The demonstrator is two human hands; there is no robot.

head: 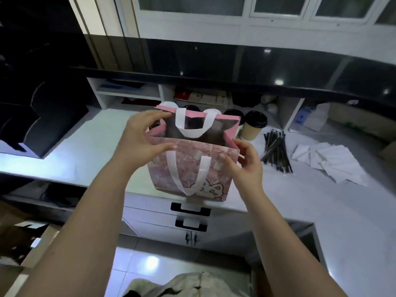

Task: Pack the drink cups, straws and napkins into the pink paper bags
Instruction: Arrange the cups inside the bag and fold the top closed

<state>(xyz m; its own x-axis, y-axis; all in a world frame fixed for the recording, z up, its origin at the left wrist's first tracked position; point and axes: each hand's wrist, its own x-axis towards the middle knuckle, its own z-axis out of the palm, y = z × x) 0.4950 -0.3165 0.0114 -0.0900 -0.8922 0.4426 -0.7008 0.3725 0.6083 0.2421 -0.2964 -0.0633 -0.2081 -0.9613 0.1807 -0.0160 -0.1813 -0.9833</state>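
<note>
1. I hold a pink paper bag (pixel 190 168) upright at the near edge of the white table (pixel 85 146), its mouth spread wide and facing up toward the camera.
2. My left hand (pixel 142 139) pinches the bag's left rim, thumb on the near panel and fingers curled over the top; my right hand (pixel 244 161) grips the near right corner the same way. Both are closed on paper, nothing else in them.
3. The bag looks empty from here: only grey lining shows inside, with one white handle (pixel 189 125) standing up at the back and the other hanging down the front.
4. Everything to be packed lies beyond and right of the bag. A kraft cup with a black lid (pixel 252 128) stands just past its right rear corner; more black lids show behind the far rim.
5. Black wrapped straws (pixel 277 150) lie in a loose bundle right of the cup, long axes running roughly away from me, and white napkins (pixel 327 161) are farther right again.
6. In my judgement the right hand is the nearer one for all three.
7. No readable writing; the bag's front carries a cartoon bunny face (pixel 211 189).
</note>
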